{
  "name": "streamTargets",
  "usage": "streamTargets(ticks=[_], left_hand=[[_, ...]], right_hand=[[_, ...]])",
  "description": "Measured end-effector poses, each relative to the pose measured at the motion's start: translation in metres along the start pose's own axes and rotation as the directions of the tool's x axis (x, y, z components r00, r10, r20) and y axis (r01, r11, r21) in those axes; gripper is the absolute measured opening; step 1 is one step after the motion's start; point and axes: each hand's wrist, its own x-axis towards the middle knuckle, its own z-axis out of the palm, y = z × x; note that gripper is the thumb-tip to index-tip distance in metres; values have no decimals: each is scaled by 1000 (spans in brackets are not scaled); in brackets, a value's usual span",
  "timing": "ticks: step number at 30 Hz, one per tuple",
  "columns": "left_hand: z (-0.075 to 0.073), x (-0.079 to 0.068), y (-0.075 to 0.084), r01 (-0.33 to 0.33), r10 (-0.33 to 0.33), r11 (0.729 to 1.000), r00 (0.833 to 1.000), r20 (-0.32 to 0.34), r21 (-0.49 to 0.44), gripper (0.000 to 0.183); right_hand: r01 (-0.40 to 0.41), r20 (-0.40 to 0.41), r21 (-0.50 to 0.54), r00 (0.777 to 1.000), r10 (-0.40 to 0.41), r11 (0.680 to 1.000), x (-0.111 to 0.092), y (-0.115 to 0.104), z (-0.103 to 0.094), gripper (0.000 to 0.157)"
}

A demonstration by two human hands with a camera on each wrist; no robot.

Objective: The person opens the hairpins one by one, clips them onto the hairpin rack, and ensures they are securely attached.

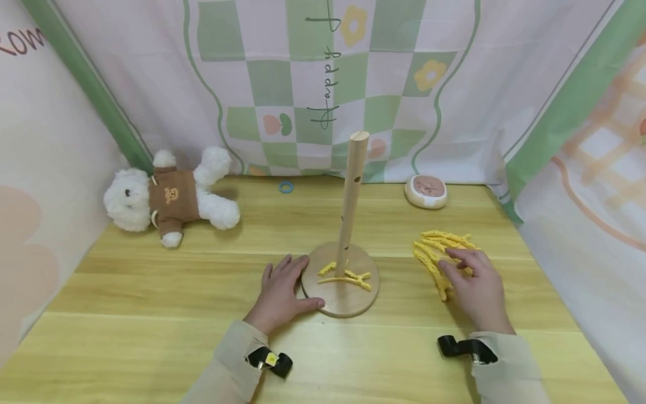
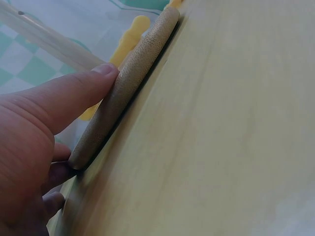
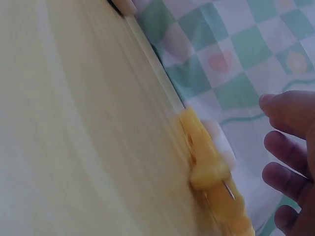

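A round wooden base [image 1: 353, 306] carries an upright wooden post [image 1: 351, 196] with small dark holes along it. A few yellow branch-shaped pieces [image 1: 360, 282] lie at the post's foot. My left hand [image 1: 280, 300] holds the base by its left rim, thumb on the front and fingers along the side; the left wrist view has the thumb [image 2: 93, 81] pressed to the rim. To the right, my right hand [image 1: 476, 286] hovers at a pile of several yellow branch pieces [image 1: 429, 262]. Its thumb and fingers stand apart in the right wrist view, with nothing between them.
A white plush dog [image 1: 174, 196] in a brown shirt lies at the back left. Behind the base are a small blue ring [image 1: 286, 187] and, at the back right, a rounded white and pink device [image 1: 426, 192]. Printed curtains [image 1: 272, 84] border the wooden table [image 1: 151, 336].
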Motion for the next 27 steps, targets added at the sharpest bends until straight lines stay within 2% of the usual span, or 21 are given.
streamTargets(ticks=[5,11,21,27], left_hand=[[0,0,0,-2,2,1000,1000,-6,-3,99],[0,-1,0,-4,4,1000,1000,-8,-3,99],[-1,-1,0,1,-1,1000,1000,-1,-8,99],[-1,-1,0,7,-7,1000,1000,5,-12,100]], right_hand=[[-52,-7,-38,999,52,998,3,22,-8,32],[-107,16,-56,994,108,993,5,41,-14,30],[-154,89,-93,983,162,984,6,41,-18,41],[-192,165,-110,964,209,975,6,43,-23,49]])
